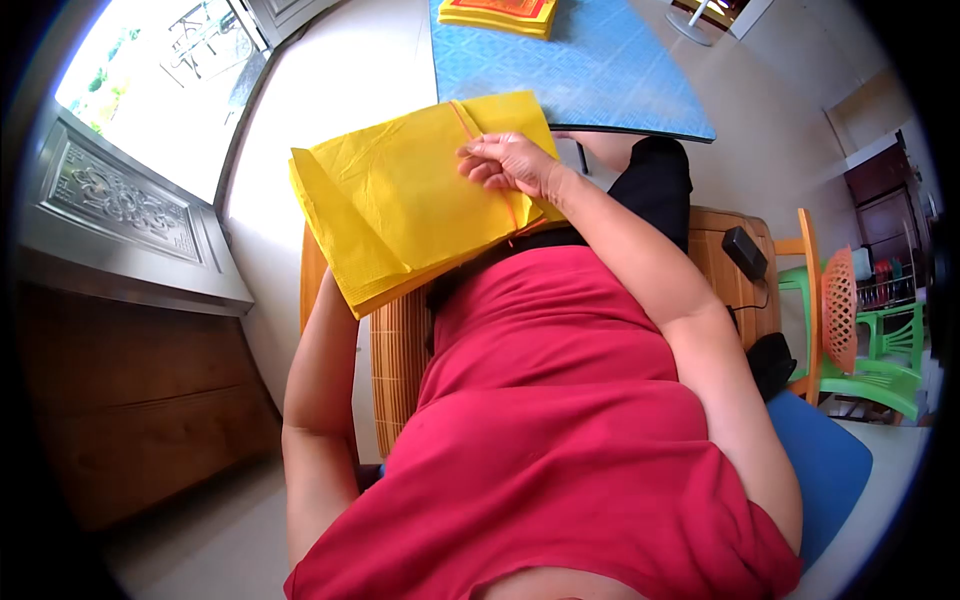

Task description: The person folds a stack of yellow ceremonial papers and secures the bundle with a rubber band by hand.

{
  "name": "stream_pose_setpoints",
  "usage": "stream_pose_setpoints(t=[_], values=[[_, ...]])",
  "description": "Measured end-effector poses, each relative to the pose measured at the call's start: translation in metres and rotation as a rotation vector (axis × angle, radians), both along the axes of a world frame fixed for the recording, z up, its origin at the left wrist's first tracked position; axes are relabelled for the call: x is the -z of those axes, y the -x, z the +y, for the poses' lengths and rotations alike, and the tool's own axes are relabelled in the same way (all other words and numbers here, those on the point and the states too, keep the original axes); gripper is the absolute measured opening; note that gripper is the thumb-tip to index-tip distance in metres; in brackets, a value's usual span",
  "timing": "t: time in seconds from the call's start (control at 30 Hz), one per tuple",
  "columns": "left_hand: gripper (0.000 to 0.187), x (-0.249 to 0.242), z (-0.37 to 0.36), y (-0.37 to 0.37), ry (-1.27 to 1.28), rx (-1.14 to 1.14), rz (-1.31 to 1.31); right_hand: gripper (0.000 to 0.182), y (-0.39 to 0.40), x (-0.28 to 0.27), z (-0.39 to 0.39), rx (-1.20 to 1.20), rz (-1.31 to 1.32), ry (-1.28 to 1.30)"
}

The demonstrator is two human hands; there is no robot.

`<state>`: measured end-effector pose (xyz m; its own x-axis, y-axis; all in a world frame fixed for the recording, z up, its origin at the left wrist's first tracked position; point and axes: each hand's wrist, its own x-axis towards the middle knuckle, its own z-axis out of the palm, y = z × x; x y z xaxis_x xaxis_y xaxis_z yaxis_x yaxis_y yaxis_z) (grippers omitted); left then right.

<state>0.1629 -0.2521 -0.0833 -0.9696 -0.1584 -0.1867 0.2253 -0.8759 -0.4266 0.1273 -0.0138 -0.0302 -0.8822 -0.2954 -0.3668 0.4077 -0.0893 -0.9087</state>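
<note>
By the red string, the right hand has its fingers curled close together; whether they pinch it, I cannot tell, and the left hand is hidden behind the yellow paper stack. That lies over the lap, near the blue table; one hard tug could snap the string or crease the stack.

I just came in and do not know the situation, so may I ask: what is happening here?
A seated person in a red shirt has a stack of yellow paper sheets in front. The right hand is at the thin orange band that crosses this stack; whether it grips the band is unclear. The left hand is hidden behind the stack. Another yellow stack lies on the blue table.
</note>
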Motion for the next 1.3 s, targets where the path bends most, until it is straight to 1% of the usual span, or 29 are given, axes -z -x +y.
stream_pose_setpoints(t=[0.13, 0.27, 0.37, 0.57, 0.67, 0.77, 0.87, 0.97, 1.07, 1.3], values=[[0.08, 0.002, 0.003, 0.0, -0.016, -0.026, -0.005, 0.03, 0.002, 0.005, 0.003, -0.01, 0.016, -0.024], [0.08, -0.008, 0.009, -0.003, -0.036, -0.034, 0.026, 0.031, -0.001, 0.0, 0.0, 0.002, 0.024, -0.042], [0.081, -0.009, 0.008, -0.007, -0.043, -0.041, 0.032, 0.026, -0.001, -0.001, 0.0, 0.0, 0.015, -0.007], [0.081, -0.008, 0.007, -0.006, -0.054, -0.053, 0.025, 0.027, -0.001, -0.001, 0.0, -0.008, 0.021, 0.01], [0.081, -0.01, 0.01, -0.002, -0.062, -0.06, 0.03, 0.031, -0.002, -0.001, 0.001, -0.002, 0.037, -0.02], [0.082, -0.011, 0.009, -0.009, -0.07, -0.066, 0.035, 0.027, -0.002, -0.003, -0.001, 0.004, 0.025, -0.013], [0.082, -0.012, 0.011, -0.004, -0.075, -0.07, 0.034, 0.027, -0.003, -0.004, -0.001, 0.005, 0.028, -0.016], [0.082, -0.011, 0.009, -0.008, -0.08, -0.075, 0.031, 0.033, -0.002, -0.001, 0.0, -0.003, 0.033, -0.016], [0.082, -0.01, 0.009, -0.009, -0.086, -0.079, 0.028, 0.027, -0.002, -0.002, -0.001, 0.005, 0.027, -0.002], [0.083, -0.007, 0.013, -0.005, -0.114, -0.108, 0.013, 0.029, -0.004, -0.005, -0.002, 0.001, 0.027, -0.023]])
